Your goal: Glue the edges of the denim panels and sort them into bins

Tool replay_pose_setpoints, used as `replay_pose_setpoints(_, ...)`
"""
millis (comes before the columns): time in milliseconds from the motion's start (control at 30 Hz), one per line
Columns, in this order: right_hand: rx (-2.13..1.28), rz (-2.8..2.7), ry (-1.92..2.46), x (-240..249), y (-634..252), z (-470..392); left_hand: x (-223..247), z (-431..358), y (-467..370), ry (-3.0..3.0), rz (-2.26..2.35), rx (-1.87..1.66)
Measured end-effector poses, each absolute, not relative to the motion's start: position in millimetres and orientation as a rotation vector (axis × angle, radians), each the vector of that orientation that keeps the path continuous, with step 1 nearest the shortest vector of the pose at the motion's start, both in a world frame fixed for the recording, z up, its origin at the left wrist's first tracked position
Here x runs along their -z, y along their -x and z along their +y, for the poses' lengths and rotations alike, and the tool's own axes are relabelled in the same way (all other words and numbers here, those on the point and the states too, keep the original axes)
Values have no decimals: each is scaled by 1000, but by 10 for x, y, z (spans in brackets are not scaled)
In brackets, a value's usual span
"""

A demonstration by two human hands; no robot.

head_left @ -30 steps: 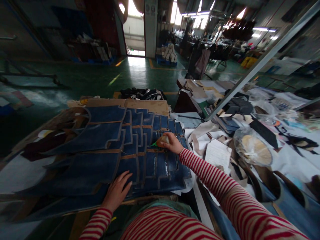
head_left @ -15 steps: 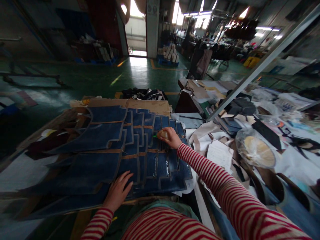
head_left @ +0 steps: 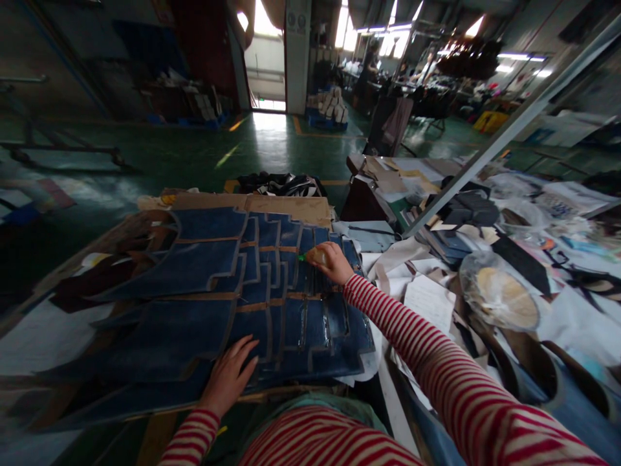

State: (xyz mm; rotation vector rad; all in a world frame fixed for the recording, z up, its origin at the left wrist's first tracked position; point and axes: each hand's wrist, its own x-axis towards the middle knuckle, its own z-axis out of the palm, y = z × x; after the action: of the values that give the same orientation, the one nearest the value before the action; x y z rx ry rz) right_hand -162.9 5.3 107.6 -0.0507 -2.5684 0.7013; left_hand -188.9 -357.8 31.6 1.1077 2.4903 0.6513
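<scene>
Bottle [head_left: 316, 257] shifted forward, right hand [head_left: 336, 261] gripping

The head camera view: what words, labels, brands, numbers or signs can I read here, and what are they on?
Nothing is legible.
Paper sheet: faint lines, too blurred.
White item, far right: dark marks, too blurred.
Pillar beside the doorway: round marks, too small.
Bottle in the right hand: no readable label shows.

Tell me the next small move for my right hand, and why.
Perhaps draw the bottle slightly along the blue pieces: your right hand holds it, its green tip close to them, and glossy streaks show nearby, while your left hand rests on the pieces.
</scene>
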Motion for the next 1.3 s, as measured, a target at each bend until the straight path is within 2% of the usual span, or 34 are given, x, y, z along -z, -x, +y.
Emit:
replay_pose_setpoints(633, -681, -2607, -142, -1071, 1686, 201, -297, -3582, 1911, -1065, 2475, -672)
replay_pose_setpoints(1100, -663, -2578, -125, -1188, 1761, 245, -329, -3578, 1908, -1072, 2492, -657)
replay_pose_setpoints(1300, -655, -2525, 19, -1187, 1926, 334, -336, -3567, 1908, -1074, 2519, -651)
